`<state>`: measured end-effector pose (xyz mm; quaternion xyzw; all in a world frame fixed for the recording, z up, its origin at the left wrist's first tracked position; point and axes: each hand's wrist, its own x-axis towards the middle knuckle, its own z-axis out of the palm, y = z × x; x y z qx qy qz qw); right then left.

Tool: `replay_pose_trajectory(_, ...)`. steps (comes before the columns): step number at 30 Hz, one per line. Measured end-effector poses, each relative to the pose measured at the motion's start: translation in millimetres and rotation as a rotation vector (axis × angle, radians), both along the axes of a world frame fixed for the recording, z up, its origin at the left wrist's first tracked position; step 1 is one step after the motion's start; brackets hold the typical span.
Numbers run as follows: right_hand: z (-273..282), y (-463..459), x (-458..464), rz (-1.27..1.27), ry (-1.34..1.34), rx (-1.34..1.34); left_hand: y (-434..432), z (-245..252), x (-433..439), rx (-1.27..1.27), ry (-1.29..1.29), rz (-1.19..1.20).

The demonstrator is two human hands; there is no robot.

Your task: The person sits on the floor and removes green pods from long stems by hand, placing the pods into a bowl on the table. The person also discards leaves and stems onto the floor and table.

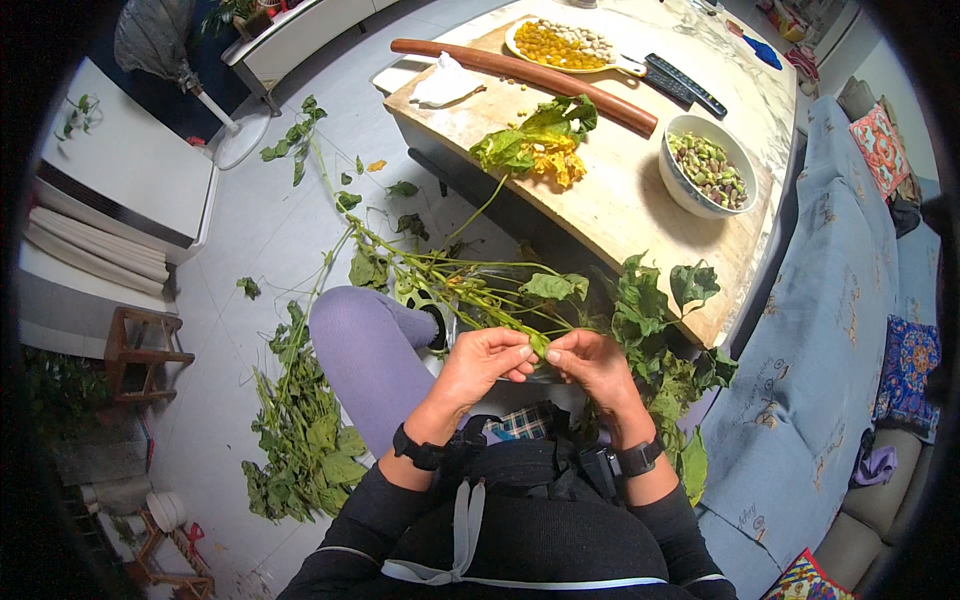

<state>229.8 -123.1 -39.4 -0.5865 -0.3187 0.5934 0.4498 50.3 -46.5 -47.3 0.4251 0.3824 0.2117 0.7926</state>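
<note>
My left hand (480, 367) and my right hand (600, 367) meet above my lap, pinching a small green bean pod (538, 343) between thumbs and fingertips. Whether the pod is split cannot be made out. Behind it, a bundle of green bean stems (450, 277) stretches from the floor across to my hands. Dark, wilted leaves (641, 315) hang on the right by the table corner. On the wooden board (600, 210), a white bowl (709, 206) holds shelled beans (705, 169), green and purplish.
A rolling pin (525, 79), white tissue (446, 81), yellowed leaves (559, 157) and a plate of yellow and pale pieces (562, 45) lie on the table beside remote controls (682, 82). Pulled plants (307, 442) cover floor at my left. A blue-covered sofa (810, 300) flanks my right.
</note>
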Motion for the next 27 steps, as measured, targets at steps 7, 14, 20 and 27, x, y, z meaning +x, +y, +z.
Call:
replay_pose_trajectory(7,1.1,-2.2,-0.5,-0.017,-0.002,0.007,-3.6,-2.5,2.6,0.043,0.003,-0.057)
replay_pose_trajectory(14,-2.0,-3.2,-0.2,-0.047,0.074,0.017,-8.5,-5.6,7.2,0.088,-0.072,0.000)
replay_pose_trajectory(20,-6.8,-2.9,6.9,-0.033,0.294,0.001,-9.5,-7.1,11.0,-0.004,-0.093,0.012)
replay_pose_trajectory(27,-5.1,1.4,0.1,-0.045,0.228,0.060,-8.4,-12.1,22.3,-0.303,-0.223,0.077)
